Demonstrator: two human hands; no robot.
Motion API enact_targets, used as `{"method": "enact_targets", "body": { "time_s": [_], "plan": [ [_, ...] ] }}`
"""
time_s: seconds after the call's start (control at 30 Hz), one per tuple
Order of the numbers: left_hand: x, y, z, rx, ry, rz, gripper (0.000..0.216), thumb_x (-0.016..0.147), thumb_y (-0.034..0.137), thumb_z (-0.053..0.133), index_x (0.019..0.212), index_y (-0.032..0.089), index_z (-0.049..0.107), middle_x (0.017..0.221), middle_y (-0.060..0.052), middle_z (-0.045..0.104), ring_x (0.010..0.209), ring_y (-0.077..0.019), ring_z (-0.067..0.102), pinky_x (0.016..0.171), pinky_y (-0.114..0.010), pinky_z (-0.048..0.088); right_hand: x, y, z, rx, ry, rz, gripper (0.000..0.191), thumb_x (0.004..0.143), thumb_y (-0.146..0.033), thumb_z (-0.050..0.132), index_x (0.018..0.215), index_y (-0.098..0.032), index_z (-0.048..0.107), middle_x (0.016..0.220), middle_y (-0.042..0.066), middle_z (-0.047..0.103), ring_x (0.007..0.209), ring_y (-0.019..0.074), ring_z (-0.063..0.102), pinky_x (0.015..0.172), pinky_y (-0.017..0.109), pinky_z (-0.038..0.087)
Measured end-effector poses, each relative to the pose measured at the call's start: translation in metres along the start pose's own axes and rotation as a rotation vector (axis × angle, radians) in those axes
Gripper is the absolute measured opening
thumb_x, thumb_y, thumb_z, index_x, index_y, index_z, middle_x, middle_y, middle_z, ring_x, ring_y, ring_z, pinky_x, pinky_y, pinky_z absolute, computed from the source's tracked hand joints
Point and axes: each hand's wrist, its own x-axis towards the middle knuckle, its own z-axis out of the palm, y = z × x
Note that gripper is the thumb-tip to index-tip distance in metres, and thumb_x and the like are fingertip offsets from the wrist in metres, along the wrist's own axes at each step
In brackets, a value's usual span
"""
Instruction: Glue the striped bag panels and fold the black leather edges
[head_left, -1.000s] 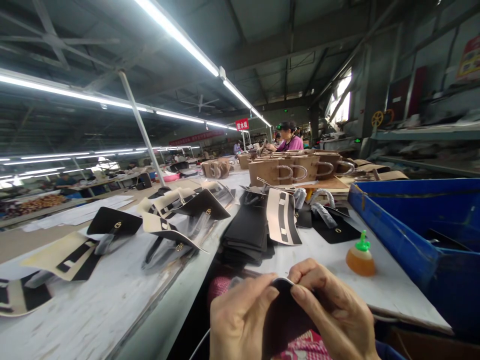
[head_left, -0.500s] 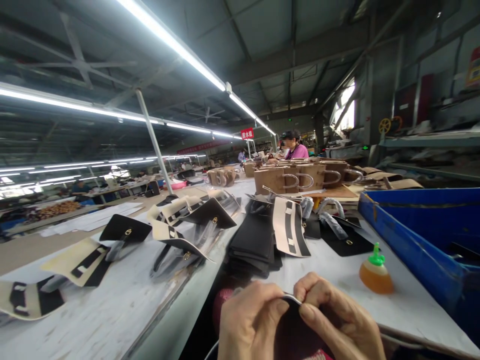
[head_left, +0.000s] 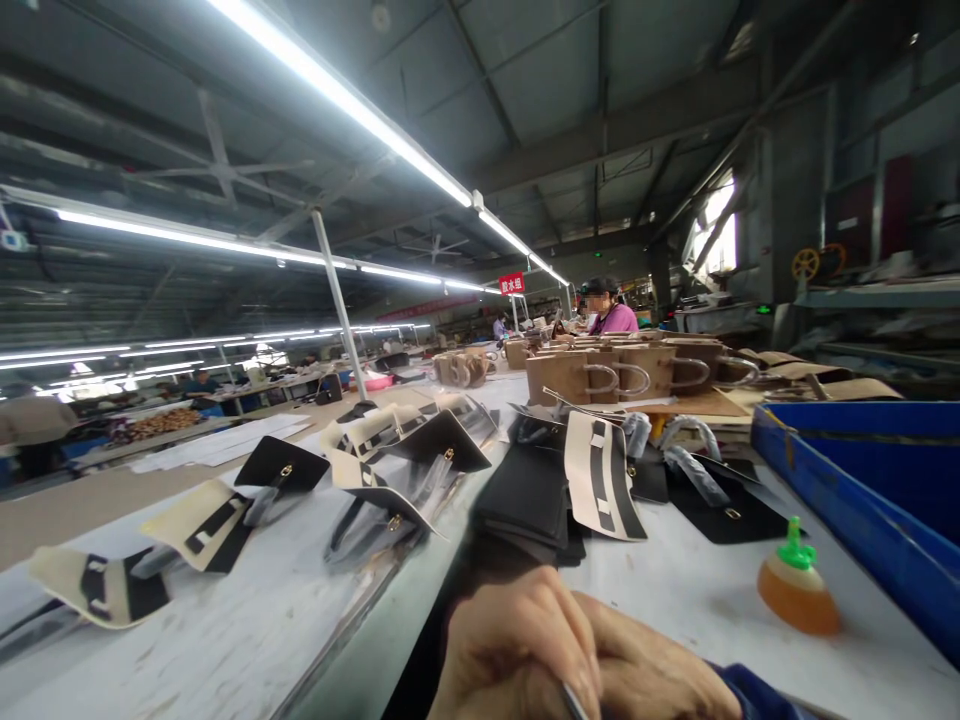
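My left hand (head_left: 517, 640) is closed at the bottom middle, its thumb and fingers pinched on a thin piece of black sheet material. Only a narrow pale edge (head_left: 574, 702) of that piece shows below the fingers. Behind it and to the right is my right hand (head_left: 649, 655), in a dark blue sleeve; its fingers are hidden by the left hand. Just beyond my hands lie a stack of black panels (head_left: 521, 490) and a cream and black bag panel (head_left: 600, 475). A squeeze bottle (head_left: 797, 590) of amber liquid with a green nozzle stands to the right.
A blue bin (head_left: 840, 500) borders the right side. Several cream and black bag pieces (head_left: 199, 525) lie on the left table (head_left: 247, 630), past a gap. Brown bags with handles (head_left: 570, 378) stand farther back, near a person in pink (head_left: 619, 318).
My hands have gone from side by side, both pinching the black piece's edge, to overlapping, the left in front. The piece has dropped mostly out of view. The camera has turned slightly left.
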Motion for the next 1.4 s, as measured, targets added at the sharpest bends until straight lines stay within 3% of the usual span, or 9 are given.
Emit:
{"method": "enact_targets", "body": {
  "time_s": [0.13, 0.23, 0.33, 0.47, 0.6, 0.83, 0.93, 1.07, 1.4],
  "plan": [
    [-0.008, 0.015, -0.009, 0.005, 0.212, -0.094, 0.011, 0.088, 0.038, 0.073, 0.084, 0.030, 0.080, 0.078, 0.000, 0.072, 0.083, -0.0145, 0.067, 0.078, -0.024, 0.053, 0.003, 0.018, 0.007, 0.198, -0.249, 0.056, 0.061, 0.083, -0.079, 0.055, 0.071, -0.020, 0.064, 0.062, -0.001, 0.055, 0.056, 0.0132, 0.054, 0.054, 0.024, 0.048],
    [-0.026, 0.034, -0.022, 0.096, 0.345, -0.312, 0.042, 0.087, 0.062, 0.063, 0.106, 0.028, 0.079, 0.119, -0.006, 0.075, 0.108, -0.0236, 0.071, 0.091, -0.027, 0.055, 0.002, 0.022, -0.003, 0.188, -0.165, 0.086, 0.052, 0.090, -0.070, 0.053, 0.076, -0.020, 0.057, 0.069, -0.001, 0.055, 0.062, 0.0138, 0.052, 0.057, 0.025, 0.047],
    [-0.044, 0.042, -0.031, 0.047, 0.366, -0.446, 0.073, 0.076, 0.078, 0.061, 0.127, 0.025, 0.070, 0.130, -0.012, 0.069, 0.118, -0.0329, 0.067, 0.091, -0.035, 0.058, 0.002, 0.020, -0.012, -0.115, -0.011, -0.004, 0.045, 0.096, -0.059, 0.052, 0.073, -0.021, 0.056, 0.069, 0.000, 0.057, 0.061, 0.0142, 0.051, 0.056, 0.026, 0.044],
    [-0.052, 0.033, -0.037, 0.295, 0.401, -0.462, 0.055, 0.077, 0.055, 0.078, 0.127, 0.034, 0.068, 0.125, -0.004, 0.073, 0.114, -0.0221, 0.069, 0.095, -0.025, 0.055, 0.001, 0.023, -0.010, -0.441, 0.115, -0.173, 0.039, 0.100, -0.049, 0.049, 0.075, -0.022, 0.060, 0.070, 0.002, 0.062, 0.063, 0.0165, 0.056, 0.059, 0.029, 0.045],
    [-0.050, 0.022, -0.038, 0.620, 0.448, -0.439, 0.034, 0.088, 0.045, 0.070, 0.121, 0.035, 0.071, 0.122, 0.003, 0.074, 0.116, -0.0132, 0.066, 0.099, -0.014, 0.045, -0.003, 0.028, -0.006, -0.443, 0.085, -0.096, 0.032, 0.099, -0.045, 0.052, 0.078, -0.023, 0.061, 0.071, 0.001, 0.065, 0.063, 0.0168, 0.061, 0.057, 0.029, 0.046],
    [-0.056, 0.023, -0.037, 0.649, 0.459, -0.441, 0.034, 0.091, 0.051, 0.063, 0.117, 0.029, 0.069, 0.117, 0.000, 0.075, 0.105, -0.0145, 0.070, 0.090, -0.015, 0.051, -0.008, 0.028, -0.003, -0.337, 0.010, 0.053, 0.033, 0.097, -0.046, 0.051, 0.075, -0.023, 0.060, 0.070, 0.000, 0.066, 0.063, 0.0168, 0.062, 0.058, 0.028, 0.045],
    [-0.061, 0.021, -0.045, 0.833, 0.361, -0.405, 0.032, 0.095, 0.043, 0.060, 0.124, 0.032, 0.065, 0.119, 0.001, 0.074, 0.105, -0.0131, 0.070, 0.092, -0.014, 0.050, -0.010, 0.031, 0.000, -0.317, 0.011, 0.076, 0.033, 0.097, -0.045, 0.051, 0.074, -0.022, 0.059, 0.069, -0.001, 0.065, 0.063, 0.0164, 0.060, 0.057, 0.028, 0.044],
    [-0.063, 0.014, -0.048, 1.050, 0.169, -0.222, 0.030, 0.102, 0.026, 0.050, 0.129, 0.036, 0.053, 0.085, 0.007, 0.075, 0.074, -0.0088, 0.074, 0.066, -0.010, 0.053, -0.013, 0.033, 0.005, -0.318, 0.038, 0.092, 0.032, 0.097, -0.042, 0.050, 0.073, -0.022, 0.058, 0.067, -0.001, 0.063, 0.061, 0.0156, 0.058, 0.057, 0.027, 0.043],
    [-0.075, -0.011, -0.032, 1.563, 0.480, 0.063, 0.020, 0.103, 0.037, 0.047, 0.100, 0.026, 0.062, 0.064, 0.003, 0.072, 0.049, -0.0147, 0.069, 0.053, -0.020, 0.047, -0.015, 0.028, 0.027, -0.518, 0.024, -0.186, 0.022, 0.103, -0.032, 0.046, 0.090, -0.021, 0.061, 0.079, 0.003, 0.068, 0.066, 0.0161, 0.064, 0.061, 0.026, 0.047]
  ]
}}
